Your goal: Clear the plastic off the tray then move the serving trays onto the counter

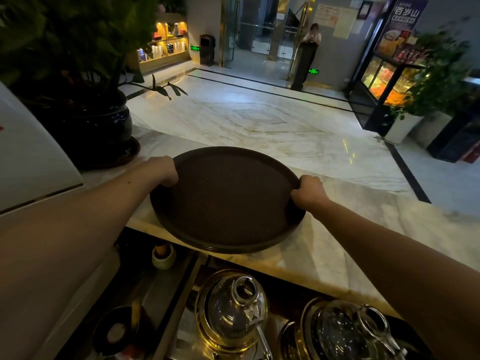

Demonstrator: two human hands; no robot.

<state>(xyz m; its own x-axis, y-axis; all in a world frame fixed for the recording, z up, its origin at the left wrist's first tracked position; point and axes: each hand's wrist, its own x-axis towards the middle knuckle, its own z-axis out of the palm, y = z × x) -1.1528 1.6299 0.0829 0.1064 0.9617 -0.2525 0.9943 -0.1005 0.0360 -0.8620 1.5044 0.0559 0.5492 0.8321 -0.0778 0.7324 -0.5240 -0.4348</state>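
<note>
Fingers of left hand (pixel 163 168) and right hand (pixel 309 189) clamp opposite rims of the round tray (pixel 228 201), which overhangs the counter (pixel 337 229) near edge.

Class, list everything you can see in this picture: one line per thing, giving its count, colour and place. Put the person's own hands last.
Serving tray: one, dark brown, round, on the counter, near edge overhanging.
Counter: one, white marble, across the middle.
Potted plant: one, green in a dark pot, on the counter's left end.
Glass teapots: two, clear on gold bases, below the counter.
Small jar: one, pale green, below the counter, left.
Standing person: one, far back by the doors.
Left hand: gripping the tray's left rim.
Right hand: gripping the tray's right rim.
</note>
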